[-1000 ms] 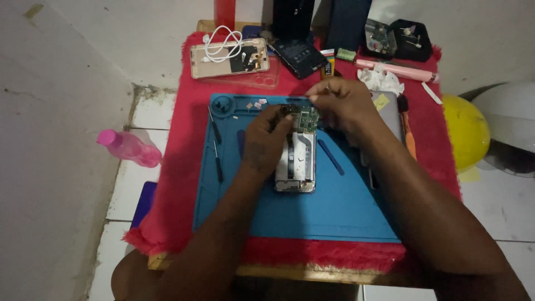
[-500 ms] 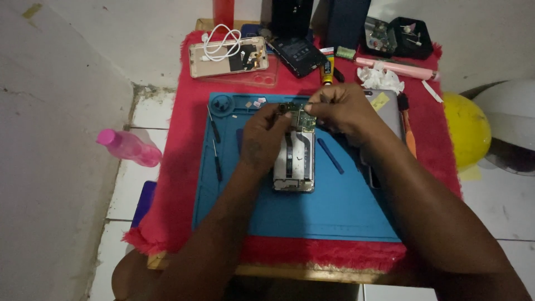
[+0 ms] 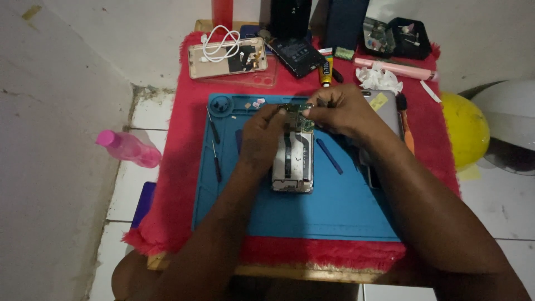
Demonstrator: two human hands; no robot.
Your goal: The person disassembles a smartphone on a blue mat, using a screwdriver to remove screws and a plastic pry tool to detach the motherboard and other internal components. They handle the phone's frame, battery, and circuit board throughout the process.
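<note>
Far left I see a pink bottle point(image 3: 129, 147) on the floor, then two screwdrivers point(image 3: 214, 146) on the blue mat point(image 3: 312, 212). My left hand point(image 3: 262, 139) steadies the opened phone point(image 3: 293, 161) mid-mat; my right hand point(image 3: 341, 111) pinches its green circuit board point(image 3: 300, 114). A blue pry tool point(image 3: 330, 156) lies just right; a yellow ball point(image 3: 465, 129) sits beyond the counter.

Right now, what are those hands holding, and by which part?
Both hands, left and right, pinch a small green circuit board by its opposite ends, above the opened phone.
</note>
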